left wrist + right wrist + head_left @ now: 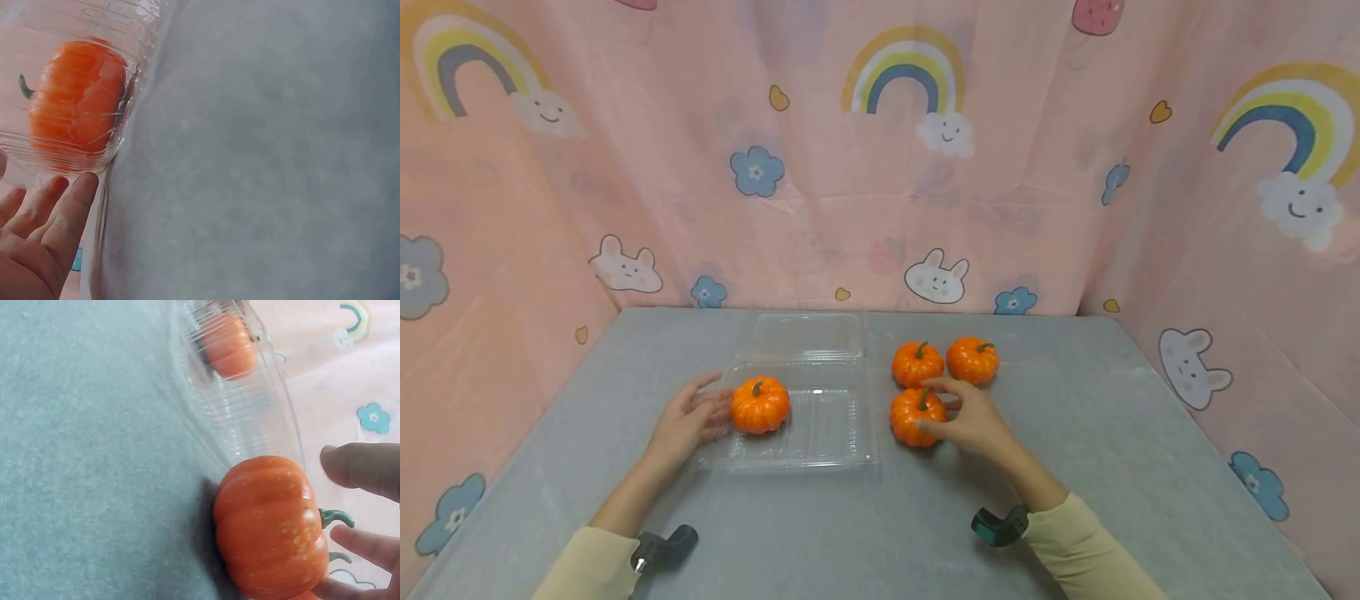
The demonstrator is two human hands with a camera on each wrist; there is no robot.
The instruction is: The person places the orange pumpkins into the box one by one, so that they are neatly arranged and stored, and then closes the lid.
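Observation:
One small orange pumpkin point(761, 406) sits in the left part of a clear plastic clamshell box point(820, 460), whose lid point(808, 335) lies back, away from me. My left hand point(688, 419) is at the box's left side, its fingers point(74, 209) extended close to the clear wall; whether they touch is hard to tell. To the right of the box, my right hand point(973, 419) spreads around a second pumpkin point(910, 417) with a green stem. In the right wrist view the thumb point(365, 467) stands apart from this pumpkin point(269, 528), and the other fingers are partly hidden behind it.
Two more pumpkins stand just behind the right hand: one pumpkin point(916, 364) nearer the box and another pumpkin point(972, 360) farther right. Everything rests on a grey table point(820, 533). A pink patterned curtain point(820, 225) closes off the back and both sides.

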